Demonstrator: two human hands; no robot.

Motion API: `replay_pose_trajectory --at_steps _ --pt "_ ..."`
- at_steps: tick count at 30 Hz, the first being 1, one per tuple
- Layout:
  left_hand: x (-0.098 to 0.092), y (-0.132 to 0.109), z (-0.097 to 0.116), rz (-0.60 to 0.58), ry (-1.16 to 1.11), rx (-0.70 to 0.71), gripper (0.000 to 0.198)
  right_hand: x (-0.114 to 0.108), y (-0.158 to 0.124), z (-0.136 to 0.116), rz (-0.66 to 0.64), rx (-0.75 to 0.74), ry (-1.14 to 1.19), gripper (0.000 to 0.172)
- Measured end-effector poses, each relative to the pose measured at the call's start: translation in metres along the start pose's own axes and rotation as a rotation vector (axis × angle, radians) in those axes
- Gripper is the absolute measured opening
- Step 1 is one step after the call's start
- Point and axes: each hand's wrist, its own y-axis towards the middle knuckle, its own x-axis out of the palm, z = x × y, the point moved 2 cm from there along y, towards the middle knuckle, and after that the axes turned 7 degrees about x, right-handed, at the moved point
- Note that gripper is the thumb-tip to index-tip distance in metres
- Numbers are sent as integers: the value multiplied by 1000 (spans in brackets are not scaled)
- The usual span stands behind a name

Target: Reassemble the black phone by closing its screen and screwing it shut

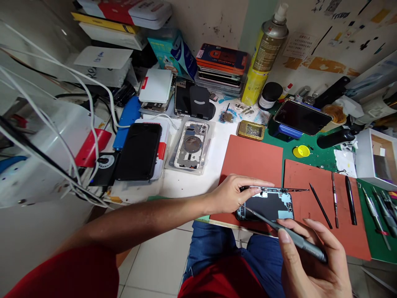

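Note:
An opened phone (266, 209) lies on the orange-brown mat, its dark inner side and light blue patches facing up. My left hand (229, 194) grips a thin phone screen (287, 190) between thumb and fingers, holding it raised and nearly edge-on along the phone's far side. My right hand (319, 256) is closed around the grey handle of a screwdriver (302, 242). The screwdriver's thin shaft slants left over the phone, with the tip near its left end by my left hand; whether it touches a screw is too small to tell.
To the right lie a black stick (320, 205), a metal spudger (334, 198), a black pen-like tool (351, 200) and tweezers (375, 213). Behind stand a small tin (251, 130), yellow cap (301, 151) and spray can (263, 58). Phone parts (192, 145) and cables (88, 95) are left.

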Motion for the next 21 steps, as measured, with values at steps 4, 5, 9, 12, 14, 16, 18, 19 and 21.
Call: replay_pose_trajectory --at_steps 4,5,9,12,14,16,18,19,21 --pt "0 0 0 0 1 9 31 0 -1 -3 37 17 -2 46" --pt "0 0 0 -1 1 10 31 -1 -1 -4 40 20 -2 45" --pt "0 0 -1 0 7 11 30 -1 0 -4 27 22 -2 44" --pt "0 0 -3 2 17 12 30 -1 0 -4 29 -1 -10 45" --pt "0 0 -3 0 24 13 31 -1 0 -4 31 -21 -21 46" --pt "-1 0 -3 -2 33 16 31 -4 -2 -6 37 -39 -35 47" --pt "-1 -1 -2 0 39 18 31 -9 -3 -10 51 -51 -44 50" --pt "-1 -1 -2 3 41 20 31 -13 -2 -12 73 -45 -51 54" --pt "-2 -1 -2 11 43 22 31 -25 3 -18 140 -47 -75 61"
